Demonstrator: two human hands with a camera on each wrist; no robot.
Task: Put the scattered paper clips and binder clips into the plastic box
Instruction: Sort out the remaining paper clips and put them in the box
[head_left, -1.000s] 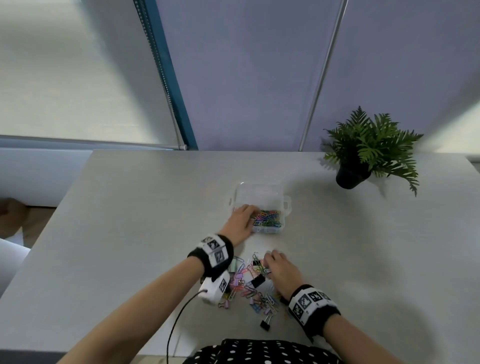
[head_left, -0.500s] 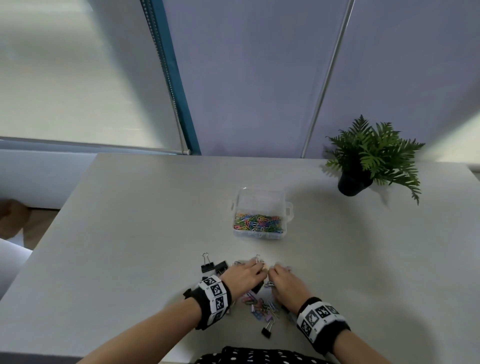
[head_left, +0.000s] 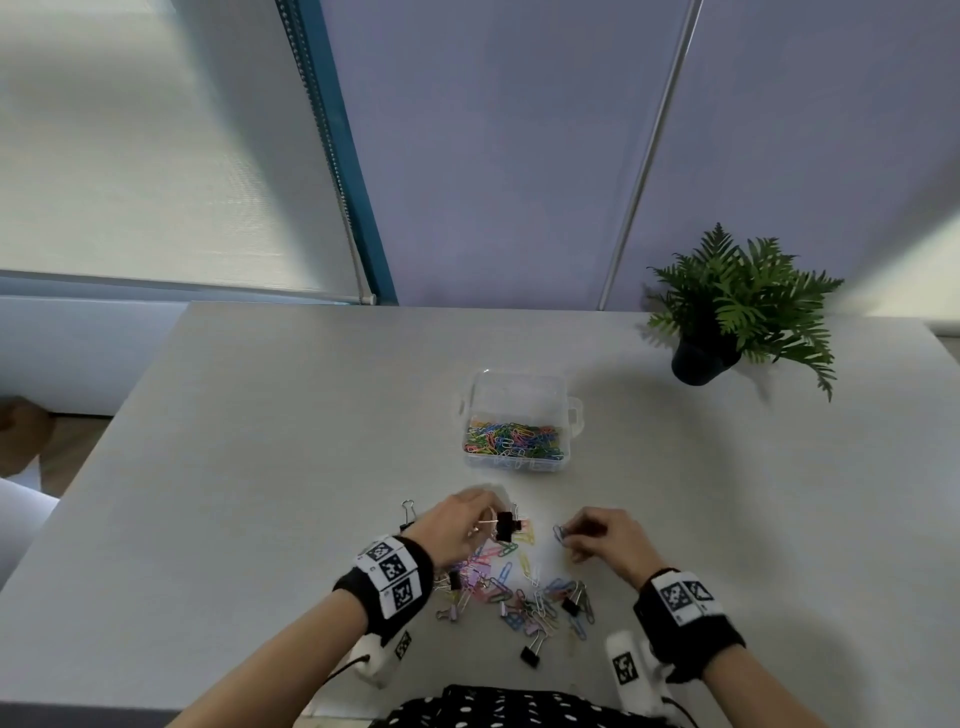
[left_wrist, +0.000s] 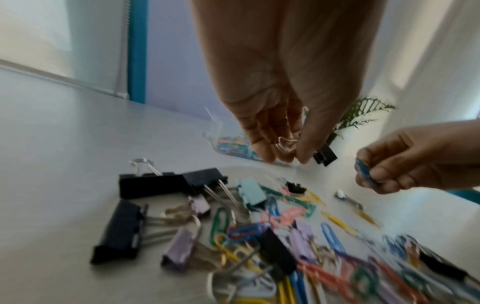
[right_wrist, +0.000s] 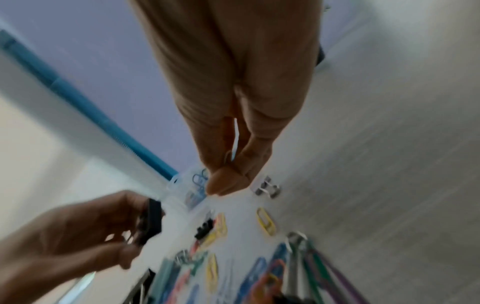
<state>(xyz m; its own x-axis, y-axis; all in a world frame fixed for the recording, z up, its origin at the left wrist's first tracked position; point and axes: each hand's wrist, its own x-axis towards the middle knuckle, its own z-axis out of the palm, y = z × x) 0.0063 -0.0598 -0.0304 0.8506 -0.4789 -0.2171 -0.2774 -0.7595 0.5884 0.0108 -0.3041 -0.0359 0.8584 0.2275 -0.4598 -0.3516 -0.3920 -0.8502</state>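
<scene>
Black binder clip (head_left: 505, 526) hangs by its wire handle, pinched in the raised left hand (head_left: 457, 527); the right hand (head_left: 605, 538) pinches a blue paper clip (head_left: 559, 534). Both hover above the scattered clips (head_left: 519, 592) on the bench (head_left: 260, 467), near the plastic box (head_left: 519, 421).

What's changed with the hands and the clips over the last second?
The left hand came back from the plastic box to the pile of clips and lifted a black binder clip by its wire handle. The right hand rose off the pile pinching a blue paper clip. The box and the potted plant stayed put.
</scene>
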